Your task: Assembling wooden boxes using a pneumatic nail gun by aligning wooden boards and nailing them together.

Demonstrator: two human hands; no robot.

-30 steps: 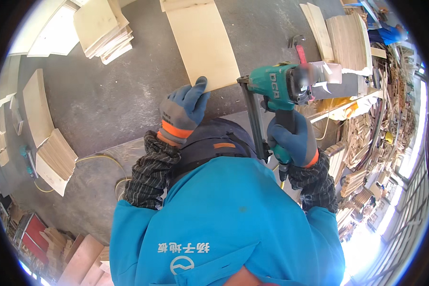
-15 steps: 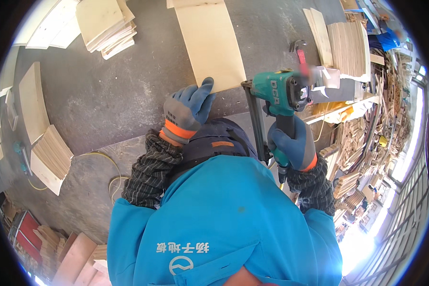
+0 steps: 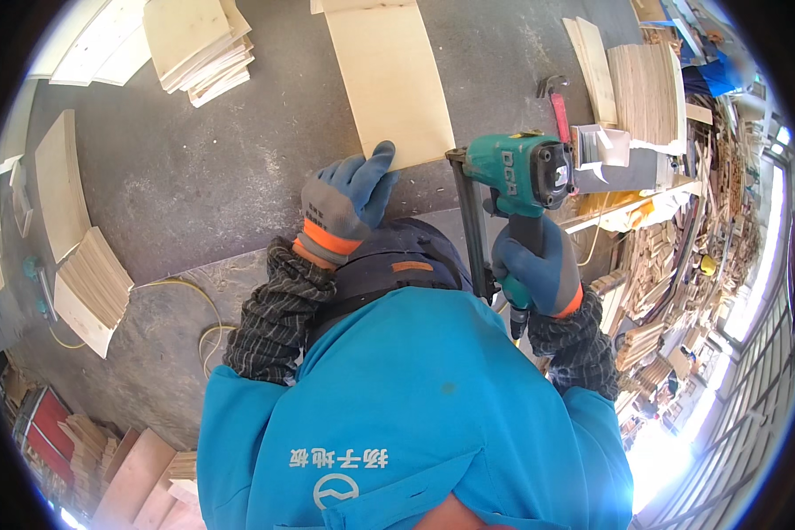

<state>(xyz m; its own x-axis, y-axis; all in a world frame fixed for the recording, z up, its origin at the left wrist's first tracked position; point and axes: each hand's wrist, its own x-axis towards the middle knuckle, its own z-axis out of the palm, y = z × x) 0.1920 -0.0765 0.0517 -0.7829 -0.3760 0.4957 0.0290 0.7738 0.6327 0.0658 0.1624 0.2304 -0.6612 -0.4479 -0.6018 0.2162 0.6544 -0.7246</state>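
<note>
A long pale plywood board [image 3: 393, 84] lies on the dark table, its narrow end toward me. My left hand [image 3: 349, 190], in a blue and grey glove, grips that end's left corner, with a finger on the top face; some fingers are hidden. My right hand [image 3: 543, 265], gloved alike, is wrapped round the handle of a green nail gun [image 3: 512, 168]. The gun's nose is over or beside the board's near right corner; I cannot tell whether it touches. An air-hose fitting [image 3: 518, 320] sits at the handle's lower end.
A red-handled hammer [image 3: 559, 115] lies right of the board, behind strips of fasteners [image 3: 592, 146]. Plywood stacks stand at the far left [image 3: 194, 44], left [image 3: 97, 283] and right [image 3: 645, 93]. A yellow hose [image 3: 208, 305] curls near the table's left front; timber heaps [image 3: 662, 274] lie beyond the right side.
The nail gun has tilted and shifted very slightly, and its blurred rear end now shows sharply. My left hand stays at the board's corner, almost unmoved.
</note>
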